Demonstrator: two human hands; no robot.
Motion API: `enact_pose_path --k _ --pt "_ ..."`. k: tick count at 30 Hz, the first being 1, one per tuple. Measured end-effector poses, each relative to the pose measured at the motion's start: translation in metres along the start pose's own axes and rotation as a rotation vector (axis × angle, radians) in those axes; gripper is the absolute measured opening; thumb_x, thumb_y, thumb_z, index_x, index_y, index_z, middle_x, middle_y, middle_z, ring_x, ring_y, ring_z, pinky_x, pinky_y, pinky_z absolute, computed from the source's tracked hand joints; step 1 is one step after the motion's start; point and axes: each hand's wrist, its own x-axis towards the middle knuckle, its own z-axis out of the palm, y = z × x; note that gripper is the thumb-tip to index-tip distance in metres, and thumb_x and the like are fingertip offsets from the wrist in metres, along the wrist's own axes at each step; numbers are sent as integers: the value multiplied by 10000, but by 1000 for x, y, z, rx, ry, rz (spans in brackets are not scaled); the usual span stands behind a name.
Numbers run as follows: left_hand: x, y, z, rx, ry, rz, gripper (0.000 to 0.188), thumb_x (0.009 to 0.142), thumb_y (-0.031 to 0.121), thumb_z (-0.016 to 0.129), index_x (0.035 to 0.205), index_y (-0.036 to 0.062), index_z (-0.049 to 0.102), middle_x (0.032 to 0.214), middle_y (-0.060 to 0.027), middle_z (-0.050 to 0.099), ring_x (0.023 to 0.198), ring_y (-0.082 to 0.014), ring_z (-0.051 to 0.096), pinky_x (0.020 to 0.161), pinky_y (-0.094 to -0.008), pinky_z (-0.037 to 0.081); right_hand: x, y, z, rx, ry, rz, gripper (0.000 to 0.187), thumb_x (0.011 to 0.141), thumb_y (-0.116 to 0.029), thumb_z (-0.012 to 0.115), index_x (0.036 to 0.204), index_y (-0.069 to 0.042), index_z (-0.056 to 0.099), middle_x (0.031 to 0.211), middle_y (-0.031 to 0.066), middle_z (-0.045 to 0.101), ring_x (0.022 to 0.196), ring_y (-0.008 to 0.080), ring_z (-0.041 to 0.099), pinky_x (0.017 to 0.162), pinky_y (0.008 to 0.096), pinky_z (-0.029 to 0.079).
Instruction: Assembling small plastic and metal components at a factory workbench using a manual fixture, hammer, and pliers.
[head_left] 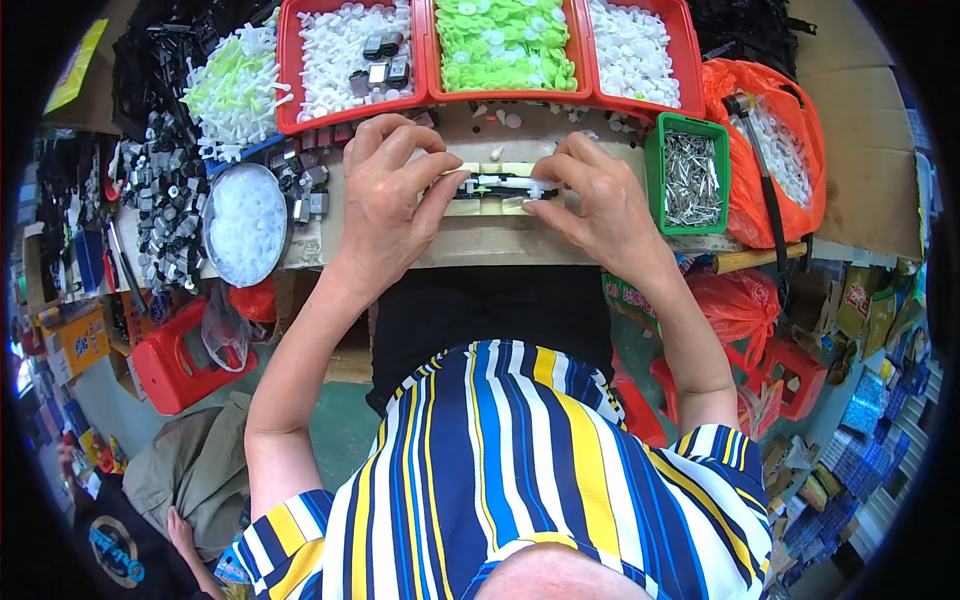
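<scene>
Plastic assembly [497, 186], a slim black-and-white piece, lies across a pale yellow fixture block [490, 203] on the counter [470, 243], straight ahead of me, and both my hands are on it. My left hand [385, 195] pinches its left end between thumb and curled fingers; my right hand [590, 195] presses fingertips onto its right end, thumb tucked beneath. I judge this to be the fitting step, with the white part being seated into the black one; the next move probably calls for even pressure from both ends while the piece stays flat on the block. Room is tight: red trays of white [345, 50] and green [505, 45] plastic parts sit just beyond my knuckles, a green bin of metal pins [688, 175] is just beside my right hand, and a round dish of white pieces [245, 222] lies near my left wrist. Only the bare strip of counter towards my body is open, ending at the near edge above my lap.
</scene>
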Motion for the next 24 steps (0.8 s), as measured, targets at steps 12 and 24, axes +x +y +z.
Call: enact_pose_path --k 12,24 --pt "-13 1 7 16 -69 4 173 743 66 772 902 39 711 964 -73 651 1043 -305 552 882 -406 454 2 -7 -8 -146 -49 -47 239 738 -136 778 885 -34 618 904 90 553 891 300 597 728 441 450" --pt "-17 0 8 3 -70 17 245 717 78 796 943 48 705 970 -79 645 1056 -317 544 890 -420 450 -1 -1 -23 -77 -11 -10 235 735 -116 784 887 -7 643 881 118 582 831 327 626 694 429 486"
